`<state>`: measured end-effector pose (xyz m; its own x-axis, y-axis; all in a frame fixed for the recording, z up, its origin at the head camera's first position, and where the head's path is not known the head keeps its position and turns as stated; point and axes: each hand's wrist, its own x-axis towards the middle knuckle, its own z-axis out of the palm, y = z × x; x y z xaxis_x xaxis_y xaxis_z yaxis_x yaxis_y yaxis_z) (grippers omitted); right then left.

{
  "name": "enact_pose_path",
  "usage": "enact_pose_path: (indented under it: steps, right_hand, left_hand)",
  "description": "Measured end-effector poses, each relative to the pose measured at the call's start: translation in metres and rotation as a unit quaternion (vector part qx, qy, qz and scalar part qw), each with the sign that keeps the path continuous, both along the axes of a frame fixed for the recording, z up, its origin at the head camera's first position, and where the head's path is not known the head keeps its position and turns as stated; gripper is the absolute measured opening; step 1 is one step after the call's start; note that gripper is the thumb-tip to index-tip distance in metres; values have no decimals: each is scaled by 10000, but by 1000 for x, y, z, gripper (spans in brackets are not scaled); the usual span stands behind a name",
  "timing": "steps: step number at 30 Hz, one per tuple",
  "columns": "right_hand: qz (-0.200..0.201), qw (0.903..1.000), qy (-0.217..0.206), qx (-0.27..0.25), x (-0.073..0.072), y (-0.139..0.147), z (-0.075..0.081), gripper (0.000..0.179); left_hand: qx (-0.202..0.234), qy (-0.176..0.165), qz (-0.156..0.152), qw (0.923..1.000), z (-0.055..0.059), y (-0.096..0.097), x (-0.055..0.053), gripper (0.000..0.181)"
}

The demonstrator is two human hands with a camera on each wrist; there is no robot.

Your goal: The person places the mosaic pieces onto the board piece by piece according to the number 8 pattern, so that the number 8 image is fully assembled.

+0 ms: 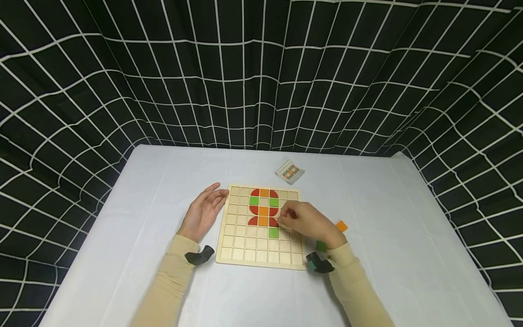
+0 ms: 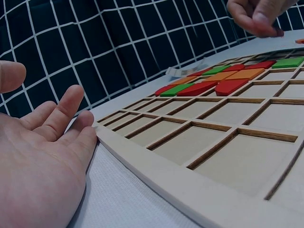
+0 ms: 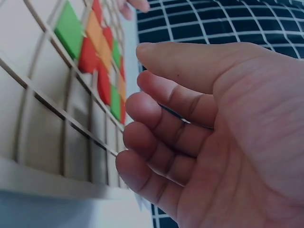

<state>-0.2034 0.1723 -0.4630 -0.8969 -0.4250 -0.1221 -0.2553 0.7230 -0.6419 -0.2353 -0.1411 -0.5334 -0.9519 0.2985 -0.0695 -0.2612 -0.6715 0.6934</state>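
A wooden grid board [image 1: 244, 255] lies on the table with red, orange and green tiles set in its squares. My right hand [image 1: 307, 220] hovers over the board's right half, near a red tile [image 1: 273, 222] and a lone green tile [image 1: 273, 233]. In the right wrist view its fingers [image 3: 142, 109] are loosely bent, with a gap between thumb and index finger and nothing seen there. My left hand [image 1: 202, 213] rests palm up beside the board, fingertips right at its left edge. The left wrist view shows those fingers [image 2: 64, 111] relaxed and holding nothing.
Behind the board lies a small pattern card [image 1: 290, 171] with a printed grid. To the right are a loose orange tile [image 1: 341, 226] and a green tile [image 1: 321, 246], partly hidden by my right arm. A white cloth covers the table [image 1: 408, 254]; dark gridded curtains [image 1: 253, 91] surround it.
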Motion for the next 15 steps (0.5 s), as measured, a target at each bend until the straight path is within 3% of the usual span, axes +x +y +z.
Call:
enact_pose_path:
  steps: [15]
  right_hand:
    - [-567,9983,143,77,-1,41,24,11]
  left_hand:
    - [-142,42,45,9999,2,1,1,54]
